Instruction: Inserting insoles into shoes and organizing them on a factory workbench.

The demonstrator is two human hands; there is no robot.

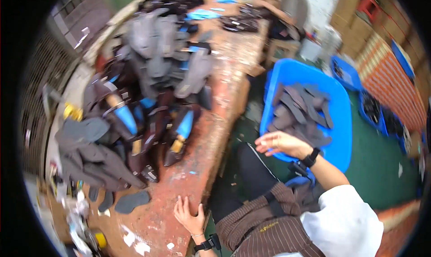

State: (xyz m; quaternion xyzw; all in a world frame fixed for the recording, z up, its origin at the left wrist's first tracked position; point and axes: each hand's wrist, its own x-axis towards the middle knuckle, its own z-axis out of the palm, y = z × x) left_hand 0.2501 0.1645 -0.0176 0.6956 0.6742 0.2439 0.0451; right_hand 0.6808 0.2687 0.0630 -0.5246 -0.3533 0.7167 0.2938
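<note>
My left hand (191, 215) lies on the worn red table (202, 142) near its edge, fingers spread and nothing held. Over the near rim of a blue plastic tub (343, 122) is my right hand (285, 143), its fingers stretched out and no object visible in it. Inside the tub lies a loose heap of grey-brown shoe insoles (303, 105). Beyond my left hand, dark brown shoes (175, 156) with blue linings crowd the table. A dark insole (132, 202) rests flat to the left of that hand.
Grey insoles are piled over the shoes (152, 37), with another heap (90, 153) at the left. Paper scraps (141, 248) litter the near table. Smaller blue bins (348, 75) and cardboard boxes (348, 14) stand at the right. Another person's arm (274, 8) reaches over the far table.
</note>
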